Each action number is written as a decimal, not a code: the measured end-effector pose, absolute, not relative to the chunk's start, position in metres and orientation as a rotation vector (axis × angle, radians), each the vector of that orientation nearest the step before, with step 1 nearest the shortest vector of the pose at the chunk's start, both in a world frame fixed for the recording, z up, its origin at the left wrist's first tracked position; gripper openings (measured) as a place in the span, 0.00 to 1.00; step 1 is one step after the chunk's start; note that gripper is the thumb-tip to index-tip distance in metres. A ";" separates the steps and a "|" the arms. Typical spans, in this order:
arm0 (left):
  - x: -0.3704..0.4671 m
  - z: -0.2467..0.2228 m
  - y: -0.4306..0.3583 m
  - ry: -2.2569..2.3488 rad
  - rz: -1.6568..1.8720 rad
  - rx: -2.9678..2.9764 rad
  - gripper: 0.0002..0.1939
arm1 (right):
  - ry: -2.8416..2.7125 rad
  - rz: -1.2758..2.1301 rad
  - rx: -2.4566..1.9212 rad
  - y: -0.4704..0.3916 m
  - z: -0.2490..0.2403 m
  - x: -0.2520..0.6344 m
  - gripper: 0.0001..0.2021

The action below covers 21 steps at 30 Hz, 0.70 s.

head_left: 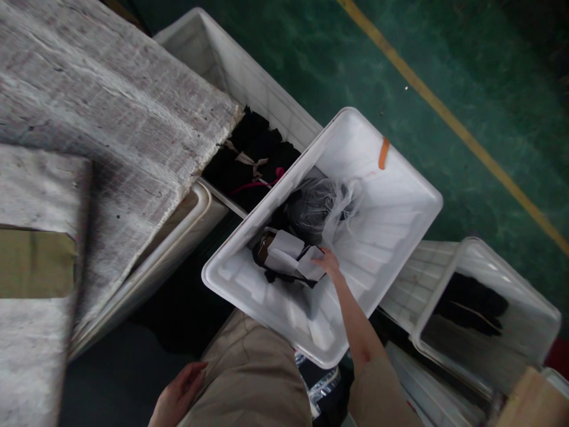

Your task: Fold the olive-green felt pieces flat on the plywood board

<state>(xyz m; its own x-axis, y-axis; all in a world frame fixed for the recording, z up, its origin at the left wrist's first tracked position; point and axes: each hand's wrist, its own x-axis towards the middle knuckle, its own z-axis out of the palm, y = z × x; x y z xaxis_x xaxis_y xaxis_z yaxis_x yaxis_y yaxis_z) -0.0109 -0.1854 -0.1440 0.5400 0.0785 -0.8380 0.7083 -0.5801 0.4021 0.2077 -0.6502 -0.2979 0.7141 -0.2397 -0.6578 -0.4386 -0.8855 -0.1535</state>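
My right hand [328, 262] reaches into a white plastic bin [391, 237]. Its fingers pinch the edge of a folded white card [310, 264] at one end of a dark bundle. A second white card piece [284, 249] lies beside it on the bundle, with a bit of brown showing at the far end. Behind it in the bin sits a grey, stringy bundle in clear plastic [322, 204]. My left hand [180, 391] hangs by my trouser leg, fingers loosely extended and holding nothing I can see.
Another white bin [262, 65] holds black bundles [258, 148] with a pink strip. At right, a white bin [484, 356] contains black cloth-like items [471, 302]. Large boards with a rough woven covering [111, 89] lie at left. A yellow line [435, 104] crosses the green floor.
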 end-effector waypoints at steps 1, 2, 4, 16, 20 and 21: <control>-0.010 -0.145 -0.184 0.633 -1.060 2.000 0.29 | 0.517 0.957 -2.613 -0.653 -0.299 0.209 0.25; -0.009 -0.145 -0.183 0.627 -1.087 1.980 0.29 | 0.502 0.965 -2.604 -0.654 -0.300 0.210 0.24; -0.008 -0.148 -0.179 0.610 -1.144 1.926 0.28 | 0.479 0.974 -2.598 -0.657 -0.302 0.212 0.23; -0.007 -0.149 -0.176 0.606 -1.182 1.861 0.24 | 0.371 0.973 -2.718 -0.652 -0.285 0.210 0.25; -0.012 -0.152 -0.180 0.639 -1.115 1.875 0.26 | 0.110 0.986 -2.769 -0.649 -0.267 0.226 0.29; -0.014 -0.152 -0.182 0.658 -1.078 1.892 0.26 | 0.016 1.011 -2.764 -0.649 -0.264 0.232 0.29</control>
